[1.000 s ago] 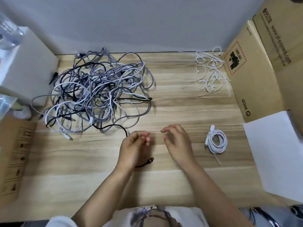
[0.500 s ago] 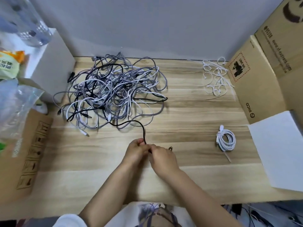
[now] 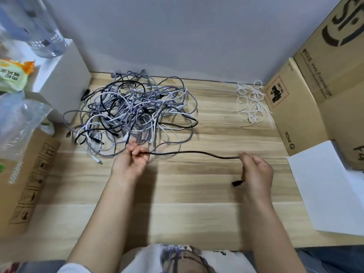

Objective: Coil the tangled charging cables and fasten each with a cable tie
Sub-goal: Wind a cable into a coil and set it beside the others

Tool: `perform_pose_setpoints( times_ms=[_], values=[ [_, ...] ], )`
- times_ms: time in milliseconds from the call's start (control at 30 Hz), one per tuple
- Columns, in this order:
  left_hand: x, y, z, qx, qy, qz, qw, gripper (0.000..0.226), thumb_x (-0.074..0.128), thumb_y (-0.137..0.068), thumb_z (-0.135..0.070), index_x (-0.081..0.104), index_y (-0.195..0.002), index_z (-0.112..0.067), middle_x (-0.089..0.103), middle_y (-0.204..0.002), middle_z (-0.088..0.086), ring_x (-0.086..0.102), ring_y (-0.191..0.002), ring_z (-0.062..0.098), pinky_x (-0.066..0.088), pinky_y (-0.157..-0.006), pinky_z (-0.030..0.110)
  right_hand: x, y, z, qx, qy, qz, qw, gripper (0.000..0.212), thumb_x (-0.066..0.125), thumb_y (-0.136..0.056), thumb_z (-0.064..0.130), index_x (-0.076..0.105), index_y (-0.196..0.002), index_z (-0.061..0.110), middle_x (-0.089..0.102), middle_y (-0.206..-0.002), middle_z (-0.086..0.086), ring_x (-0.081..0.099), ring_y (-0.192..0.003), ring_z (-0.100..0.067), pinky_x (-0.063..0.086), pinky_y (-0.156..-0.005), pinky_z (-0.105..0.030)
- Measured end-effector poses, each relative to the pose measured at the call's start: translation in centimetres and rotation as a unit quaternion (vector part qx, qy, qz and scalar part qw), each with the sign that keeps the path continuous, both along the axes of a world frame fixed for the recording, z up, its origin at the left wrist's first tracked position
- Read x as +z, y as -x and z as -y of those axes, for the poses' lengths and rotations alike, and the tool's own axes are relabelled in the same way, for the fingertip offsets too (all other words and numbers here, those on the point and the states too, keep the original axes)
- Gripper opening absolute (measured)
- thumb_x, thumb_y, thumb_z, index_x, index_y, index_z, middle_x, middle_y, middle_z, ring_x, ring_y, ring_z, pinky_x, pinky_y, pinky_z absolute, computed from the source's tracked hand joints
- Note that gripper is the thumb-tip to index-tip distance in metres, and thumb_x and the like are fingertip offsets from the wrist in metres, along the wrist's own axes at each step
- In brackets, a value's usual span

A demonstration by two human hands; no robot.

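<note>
A big tangle of grey, white and black charging cables (image 3: pixel 137 113) lies at the back left of the wooden table (image 3: pixel 197 194). One black cable (image 3: pixel 193 153) runs stretched between my hands. My left hand (image 3: pixel 132 160) pinches it just in front of the tangle. My right hand (image 3: pixel 256 170) grips it near its end, and the black plug (image 3: pixel 237 183) hangs below the fist. A heap of white cable ties (image 3: pixel 251 103) sits at the back right. The coiled white cable seen before is hidden, probably behind my right hand.
Cardboard boxes (image 3: pixel 307 99) stand along the right side, with a white sheet (image 3: pixel 331 186) in front of them. At the left are a white box (image 3: pixel 63 75), a plastic bag (image 3: pixel 17 119), a snack packet and a flat cardboard piece (image 3: pixel 27 184). A grey wall closes the back.
My hands were together at the table's middle; now they are spread apart, the right one far to the right, drawing a length of black cable out of the tangle. The camera has tilted up.
</note>
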State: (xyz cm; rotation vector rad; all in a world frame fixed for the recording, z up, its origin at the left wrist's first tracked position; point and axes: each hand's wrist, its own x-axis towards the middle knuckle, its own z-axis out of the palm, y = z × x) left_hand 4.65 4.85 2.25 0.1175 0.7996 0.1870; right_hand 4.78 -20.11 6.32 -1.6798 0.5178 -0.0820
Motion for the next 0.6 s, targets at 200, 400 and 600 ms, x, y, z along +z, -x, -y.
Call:
perform_pose_setpoints(
  times_ms=[200, 400, 600],
  values=[
    [2.7, 1.3, 5.6, -0.187, -0.163, 0.078, 0.966, 0.024, 0.034, -0.098, -0.009, 0.054, -0.084, -0.011, 0.058, -0.056, -0.004, 0.058, -0.049, 0.005, 0.057, -0.059, 0.023, 0.9, -0.1, -3.1, 0.139, 0.037, 0.132, 0.981, 0.051, 0.066, -0.075, -0.006, 0.039, -0.043, 0.023, 0.052, -0.071, 0.007, 0.049, -0.064, 0.005, 0.036, -0.066, -0.013],
    [3.8, 2.4, 7.5, -0.299, -0.29, 0.107, 0.903, 0.023, 0.043, -0.092, -0.024, 0.063, -0.096, -0.013, 0.071, -0.081, -0.003, 0.065, -0.076, 0.005, 0.052, -0.069, 0.02, -0.2, 1.0, -7.6, 0.312, 0.033, 0.112, 0.943, 0.044, 0.068, -0.079, 0.017, 0.033, -0.054, 0.026, 0.043, -0.055, 0.011, 0.036, -0.054, 0.0, 0.029, -0.055, -0.022],
    [3.1, 2.4, 6.1, -0.28, -0.253, 0.094, 0.921, 0.021, 0.044, -0.091, -0.027, 0.06, -0.084, -0.016, 0.067, -0.087, -0.002, 0.059, -0.088, 0.01, 0.046, -0.075, 0.028, 0.8, 1.5, -7.5, 0.324, 0.226, 0.035, 0.918, 0.036, 0.068, -0.081, 0.043, 0.037, -0.077, 0.025, 0.04, -0.055, 0.009, 0.038, -0.054, -0.012, 0.029, -0.058, -0.035]
  ],
)
